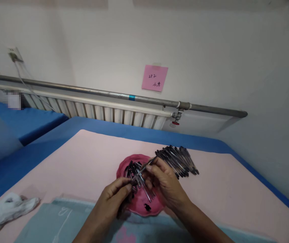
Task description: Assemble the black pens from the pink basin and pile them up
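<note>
In my head view, my left hand (115, 194) and right hand (165, 179) pinch one thin, straight pen (142, 170) over the round pink plate (158, 206) with a wavy rim. Shiny, see-through tubes (146, 192) and black bits (147, 207) lie inside it. Skinny dark pens (177, 162) lie right of the plate.

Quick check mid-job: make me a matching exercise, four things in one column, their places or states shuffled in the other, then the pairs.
1. Thin rod
2. Pink plate
3. Pen pile
4. Note reading 252

A. Taped to the wall, above the pipe
B. Holding loose parts
C. Held by left hand and right hand
D. On the pale pink sheet, beyond the right hand

Pairs: 1-C, 2-B, 3-D, 4-A
</note>
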### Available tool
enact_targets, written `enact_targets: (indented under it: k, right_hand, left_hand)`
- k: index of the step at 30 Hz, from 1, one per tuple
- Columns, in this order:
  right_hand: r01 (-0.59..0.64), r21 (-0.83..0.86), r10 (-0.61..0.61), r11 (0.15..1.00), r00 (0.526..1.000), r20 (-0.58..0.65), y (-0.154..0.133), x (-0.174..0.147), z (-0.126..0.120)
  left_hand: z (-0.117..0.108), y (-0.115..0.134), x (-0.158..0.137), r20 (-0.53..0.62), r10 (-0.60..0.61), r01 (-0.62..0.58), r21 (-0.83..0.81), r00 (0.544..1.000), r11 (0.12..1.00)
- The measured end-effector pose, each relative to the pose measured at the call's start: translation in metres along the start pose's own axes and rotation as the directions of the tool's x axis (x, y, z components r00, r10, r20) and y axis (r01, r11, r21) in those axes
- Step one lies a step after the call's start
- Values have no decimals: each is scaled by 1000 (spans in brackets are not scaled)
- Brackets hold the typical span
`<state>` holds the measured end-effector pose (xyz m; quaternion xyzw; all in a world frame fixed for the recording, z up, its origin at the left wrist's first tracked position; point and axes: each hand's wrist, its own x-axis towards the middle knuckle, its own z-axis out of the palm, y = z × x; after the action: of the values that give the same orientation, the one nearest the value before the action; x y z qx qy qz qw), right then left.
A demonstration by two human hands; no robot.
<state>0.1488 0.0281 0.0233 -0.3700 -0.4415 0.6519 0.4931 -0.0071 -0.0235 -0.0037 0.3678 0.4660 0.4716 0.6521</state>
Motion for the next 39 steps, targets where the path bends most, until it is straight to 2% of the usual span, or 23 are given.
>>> enact_targets:
  k: [9, 14, 16, 18, 21, 23, 25, 27, 29, 32, 35, 39]
  right_hand:
    - [-23, -20, 24, 1000, 999, 30, 4, -1, -1]
    - [-16, -218, 35, 976, 996, 82, 1, -5, 1]
    - [-19, -300, 60, 954, 990, 130, 0, -6, 2]
    - [-24, -309, 69, 951, 988, 136, -1, -5, 2]
    - [-30, -267, 49, 963, 997, 64, -1, 0, -3]
    - [1, -339, 7, 941, 1000, 24, -1, 4, -8]
    - [81, -511, -70, 856, 997, 41, -1, 7, -12]
    - [182, -678, -130, 712, 983, 128, 0, 8, -14]
    - [261, -776, -125, 574, 965, 233, 1, 8, -14]
    - [338, -840, -124, 425, 941, 316, 3, 10, -18]
    - [401, -868, -150, 293, 916, 373, 7, 12, -24]
    - [543, -831, -53, 119, 839, 541, 16, 10, -27]
  left_hand:
    - [-2, 1, 0, 38, -29, 28, 17, 999, 999]
    - [-3, -5, 2, 72, -39, 38, 20, 997, 999]
    - [-3, -5, 2, 51, -53, 52, 10, 997, 999]
    - [-3, -2, 1, 6, -54, 54, -17, 999, 998]
    - [-5, 6, -1, -95, -15, 6, -88, 995, 996]
    - [-7, 12, -2, -156, 1, -25, -148, 988, 989]
    - [-10, 16, -2, -199, -15, -28, -213, 980, 977]
    - [-12, 20, -2, -233, -49, -16, -270, 971, 963]
    - [-12, 23, -2, -267, -74, -14, -315, 961, 949]
    - [-12, 26, -2, -297, -42, -61, -331, 954, 942]
    - [-11, 27, -3, -279, 23, -103, -275, 960, 956]
    - [-12, 23, -2, -243, -5, -64, -276, 970, 959]
